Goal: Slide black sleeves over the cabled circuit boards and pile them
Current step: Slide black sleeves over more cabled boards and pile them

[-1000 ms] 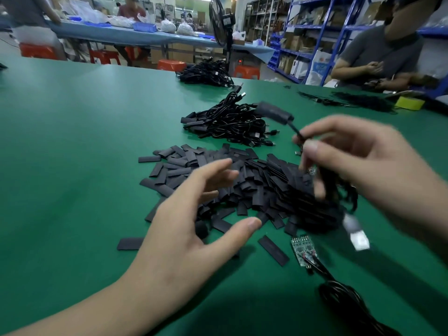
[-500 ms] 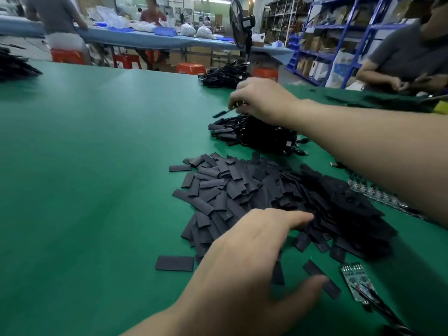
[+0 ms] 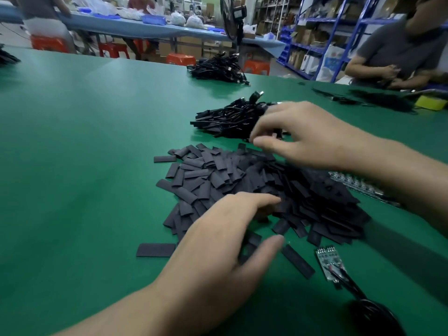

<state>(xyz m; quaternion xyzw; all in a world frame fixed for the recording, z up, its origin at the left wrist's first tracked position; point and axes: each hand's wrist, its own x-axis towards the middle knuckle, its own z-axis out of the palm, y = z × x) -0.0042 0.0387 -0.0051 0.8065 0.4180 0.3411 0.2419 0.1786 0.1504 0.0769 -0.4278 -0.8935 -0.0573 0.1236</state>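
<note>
Left hand (image 3: pixel 218 241) rests spread on the sleeve pile (image 3: pixel 242 175) while right hand (image 3: pixel 303 134) hovers loosely curled, empty, beside the finished pile (image 3: pixel 225 117).

A workshop interior. A wide green counter (image 3: pixel 72 141) fills the foreground. Behind it runs a long blue table (image 3: pixel 150 32) holding white plastic bags (image 3: pixel 179 18) and a blue tray (image 3: pixel 154 19), with orange-red stools (image 3: pixel 180 59) beneath. A black standing fan (image 3: pixel 231 18) rises near the middle. Blue metal shelving (image 3: pixel 339 35) stacked with cardboard boxes lines the right side. A person in a grey shirt (image 3: pixel 397 49) sits at the counter's far right.
</note>
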